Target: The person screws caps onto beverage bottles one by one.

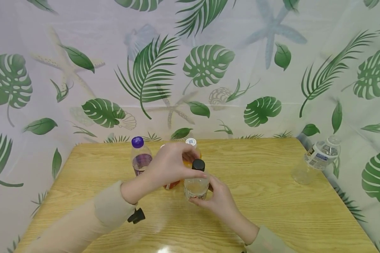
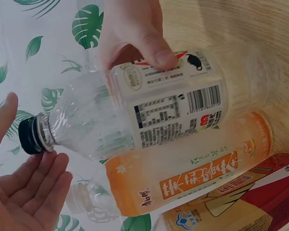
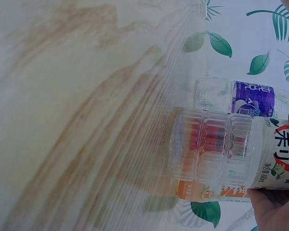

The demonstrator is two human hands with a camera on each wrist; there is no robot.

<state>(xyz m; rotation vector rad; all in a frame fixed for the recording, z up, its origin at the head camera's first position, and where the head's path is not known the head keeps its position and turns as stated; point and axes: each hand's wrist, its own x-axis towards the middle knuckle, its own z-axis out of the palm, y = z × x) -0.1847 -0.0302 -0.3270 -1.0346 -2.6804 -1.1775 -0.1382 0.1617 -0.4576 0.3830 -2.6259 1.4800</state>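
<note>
A clear bottle with a black cap (image 1: pixel 198 164) and a white printed label stands upright over the table's middle. My right hand (image 1: pixel 220 198) grips this bottle (image 2: pixel 173 106) around its label, thumb on the near side. Beside the cap is my left hand (image 1: pixel 172 161), its fingers fairly straight and the thumb held apart; in the left wrist view, the fingertips (image 2: pixel 58 161) lie close by the cap, and contact is hard to tell. Behind stand an orange-labelled bottle (image 2: pixel 197 178) with a white cap and a red-and-yellow-labelled bottle (image 2: pixel 245 202), both partly hidden.
A purple-capped bottle (image 1: pixel 141 160) stands left of the group, partly behind my left forearm. Near the right edge of the wooden table (image 1: pixel 256 182) is a clear bottle (image 1: pixel 320 156) with a label. A leaf-patterned cloth (image 1: pixel 228 119) hangs behind and beside the table.
</note>
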